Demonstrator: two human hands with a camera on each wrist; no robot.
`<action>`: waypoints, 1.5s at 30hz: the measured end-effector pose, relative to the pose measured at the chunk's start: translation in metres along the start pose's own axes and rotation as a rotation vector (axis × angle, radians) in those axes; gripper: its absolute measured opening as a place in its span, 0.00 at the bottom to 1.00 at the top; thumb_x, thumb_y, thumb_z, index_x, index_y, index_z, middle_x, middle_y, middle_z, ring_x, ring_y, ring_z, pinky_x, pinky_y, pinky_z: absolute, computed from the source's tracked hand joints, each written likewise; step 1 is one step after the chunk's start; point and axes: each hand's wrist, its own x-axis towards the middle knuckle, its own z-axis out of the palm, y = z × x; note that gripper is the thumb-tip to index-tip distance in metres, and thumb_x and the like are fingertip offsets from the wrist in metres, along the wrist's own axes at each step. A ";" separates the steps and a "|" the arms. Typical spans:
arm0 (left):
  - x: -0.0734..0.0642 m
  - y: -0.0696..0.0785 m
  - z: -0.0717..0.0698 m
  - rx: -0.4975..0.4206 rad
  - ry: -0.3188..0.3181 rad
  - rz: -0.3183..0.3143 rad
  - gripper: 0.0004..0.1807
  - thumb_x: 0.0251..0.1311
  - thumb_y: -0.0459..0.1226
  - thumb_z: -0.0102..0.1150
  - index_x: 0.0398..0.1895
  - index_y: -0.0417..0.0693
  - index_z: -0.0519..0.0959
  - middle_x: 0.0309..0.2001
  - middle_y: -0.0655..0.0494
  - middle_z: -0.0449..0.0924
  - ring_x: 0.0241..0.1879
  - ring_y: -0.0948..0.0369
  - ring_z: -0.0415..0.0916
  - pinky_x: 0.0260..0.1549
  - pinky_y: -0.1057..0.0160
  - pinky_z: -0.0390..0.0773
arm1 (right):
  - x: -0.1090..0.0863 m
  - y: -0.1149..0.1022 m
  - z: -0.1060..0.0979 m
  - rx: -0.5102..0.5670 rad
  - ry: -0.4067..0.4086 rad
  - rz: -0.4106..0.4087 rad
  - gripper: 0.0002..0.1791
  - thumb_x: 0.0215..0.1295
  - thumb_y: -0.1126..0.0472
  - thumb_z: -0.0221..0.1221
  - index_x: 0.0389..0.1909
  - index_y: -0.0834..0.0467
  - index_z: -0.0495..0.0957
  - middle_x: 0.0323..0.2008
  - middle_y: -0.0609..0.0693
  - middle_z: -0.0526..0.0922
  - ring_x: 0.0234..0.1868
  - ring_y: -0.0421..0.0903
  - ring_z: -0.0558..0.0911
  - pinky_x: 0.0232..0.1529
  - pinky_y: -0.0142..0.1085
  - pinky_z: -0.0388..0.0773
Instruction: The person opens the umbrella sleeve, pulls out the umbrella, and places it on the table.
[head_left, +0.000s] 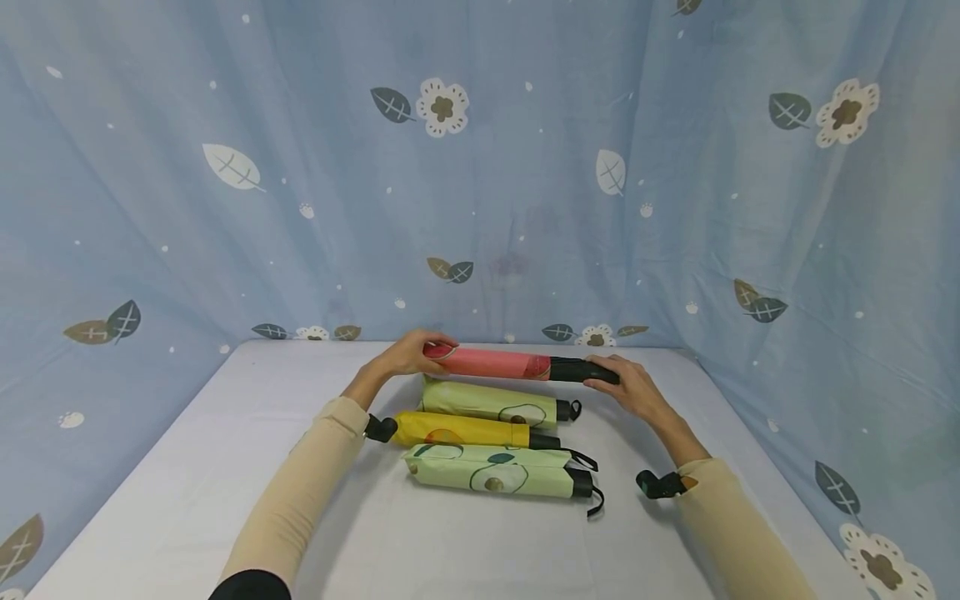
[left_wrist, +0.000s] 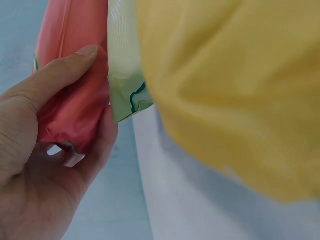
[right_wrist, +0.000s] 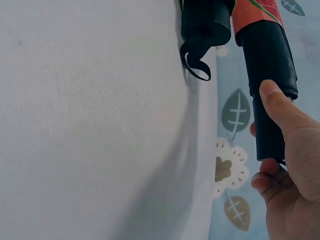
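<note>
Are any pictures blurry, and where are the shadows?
Left wrist view: the yellow umbrella looks soft and blurred, the held red umbrella sharper; right wrist view: a soft grey shadow crosses the white tabletop; head view: outlines look fairly crisp, faint shadow beside the left sleeve.

The near strip of the white cloth-covered counter [head_left: 450, 546] offers passage. Beyond it, the nearer pale-green folded umbrella [head_left: 491, 472], yellow folded umbrella [head_left: 467, 430] and farther pale-green folded umbrella [head_left: 480, 401] crowd the middle, while the red folded umbrella [head_left: 498, 363] with black handle blocks the back centre.
</note>
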 end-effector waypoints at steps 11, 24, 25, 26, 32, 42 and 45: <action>0.001 0.000 0.003 0.009 0.010 0.011 0.28 0.54 0.39 0.72 0.60 0.49 0.78 0.58 0.45 0.77 0.47 0.54 0.76 0.46 0.57 0.78 | -0.006 0.007 -0.005 0.006 0.013 0.009 0.29 0.62 0.51 0.66 0.62 0.58 0.76 0.53 0.61 0.82 0.49 0.60 0.82 0.46 0.54 0.78; -0.004 -0.007 0.005 0.004 0.014 -0.021 0.29 0.53 0.41 0.73 0.60 0.47 0.78 0.56 0.44 0.79 0.45 0.56 0.77 0.44 0.59 0.79 | -0.017 0.014 -0.007 0.007 0.043 0.007 0.28 0.62 0.52 0.66 0.61 0.58 0.77 0.50 0.60 0.83 0.44 0.58 0.83 0.40 0.50 0.78; -0.004 -0.007 0.005 0.002 0.016 -0.025 0.29 0.53 0.40 0.73 0.60 0.47 0.78 0.56 0.45 0.79 0.45 0.56 0.77 0.44 0.59 0.79 | -0.018 0.015 -0.008 0.009 0.047 0.009 0.28 0.62 0.52 0.66 0.61 0.58 0.77 0.51 0.60 0.83 0.46 0.59 0.82 0.42 0.53 0.78; -0.003 -0.006 0.005 0.001 0.017 -0.028 0.29 0.53 0.40 0.73 0.60 0.47 0.78 0.56 0.45 0.79 0.45 0.56 0.77 0.44 0.59 0.79 | -0.019 0.016 -0.009 0.005 0.049 0.011 0.28 0.62 0.52 0.66 0.61 0.59 0.77 0.52 0.61 0.83 0.48 0.61 0.82 0.44 0.56 0.78; -0.002 -0.004 0.005 0.004 0.022 -0.026 0.29 0.53 0.40 0.73 0.60 0.47 0.78 0.56 0.44 0.79 0.45 0.55 0.77 0.44 0.58 0.78 | -0.024 0.022 -0.014 0.001 0.046 0.023 0.29 0.62 0.51 0.66 0.62 0.58 0.76 0.54 0.62 0.81 0.51 0.63 0.81 0.47 0.58 0.78; -0.003 -0.005 0.006 0.018 0.032 -0.017 0.28 0.53 0.39 0.73 0.60 0.47 0.78 0.56 0.44 0.79 0.47 0.54 0.76 0.47 0.56 0.78 | -0.031 0.029 -0.020 -0.030 0.061 0.021 0.28 0.60 0.53 0.68 0.61 0.56 0.78 0.49 0.60 0.83 0.38 0.52 0.81 0.34 0.44 0.76; -0.003 -0.006 0.006 0.019 0.032 -0.019 0.29 0.54 0.39 0.73 0.60 0.46 0.78 0.56 0.44 0.79 0.47 0.54 0.76 0.46 0.56 0.78 | -0.032 0.032 -0.023 -0.032 0.055 0.026 0.28 0.60 0.52 0.68 0.61 0.56 0.78 0.49 0.60 0.83 0.34 0.46 0.79 0.32 0.38 0.73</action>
